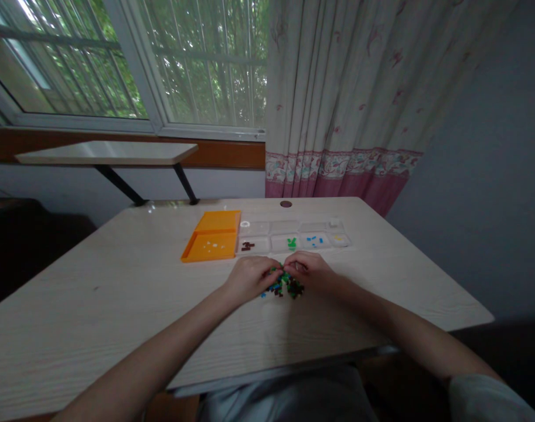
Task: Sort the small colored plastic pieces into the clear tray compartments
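Note:
A small heap of tiny toy bricks (287, 287), green, blue and dark brown, lies on the table in front of me. My left hand (251, 276) is at the heap's left side, its thumb and fingers pinched together. From the right, my right hand (313, 271) reaches over the heap with its fingers closed. The two sets of fingertips almost meet above the bricks. What either hand pinches is too small to make out. Just beyond sits a clear compartment tray (267, 252), with brown pieces (248, 246), green pieces (292, 242), blue pieces (314, 241) and yellow pieces (338, 238) in separate front compartments.
Left of the tray stands an orange open box (218, 221) with several white pieces (213, 246) in its near half. A white ring-shaped piece (245, 224) lies in a back compartment. The wooden table (130, 299) ends near my lap. A raised shelf (113, 151) is at back left.

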The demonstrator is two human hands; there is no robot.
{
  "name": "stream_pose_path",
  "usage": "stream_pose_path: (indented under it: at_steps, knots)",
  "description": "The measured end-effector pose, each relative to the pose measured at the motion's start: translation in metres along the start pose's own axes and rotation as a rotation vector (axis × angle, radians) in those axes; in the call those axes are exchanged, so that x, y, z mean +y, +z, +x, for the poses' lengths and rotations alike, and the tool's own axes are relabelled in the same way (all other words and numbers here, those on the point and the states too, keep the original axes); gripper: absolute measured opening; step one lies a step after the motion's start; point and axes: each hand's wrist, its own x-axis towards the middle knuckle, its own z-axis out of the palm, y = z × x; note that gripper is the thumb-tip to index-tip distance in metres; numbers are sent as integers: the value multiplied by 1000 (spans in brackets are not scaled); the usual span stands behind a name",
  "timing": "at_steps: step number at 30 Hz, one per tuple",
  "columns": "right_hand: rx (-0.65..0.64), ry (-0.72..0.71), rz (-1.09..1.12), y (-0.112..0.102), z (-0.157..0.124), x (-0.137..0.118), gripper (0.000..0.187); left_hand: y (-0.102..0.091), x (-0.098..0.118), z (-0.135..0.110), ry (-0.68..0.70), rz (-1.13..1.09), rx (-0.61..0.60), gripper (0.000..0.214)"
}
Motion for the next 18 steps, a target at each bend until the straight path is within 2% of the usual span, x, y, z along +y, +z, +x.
stream_pose_path:
  at_steps: [8, 11, 15, 18]
  knots:
    - [-19, 5, -2, -5, 2, 0, 21, -4, -1, 0, -3, -30, 20, 18]
    - [-42, 28, -42, -12, 4, 8, 20, -7, -7, 0, -36, -35, 121, 18]
    - [-164, 3, -69, -21, 4, 27, 19, -13, -19, -2, -109, 11, 314, 17]
    - [-233, 5, -78, -22, 3, 38, 18, -19, -25, -3, -149, 33, 406, 17]
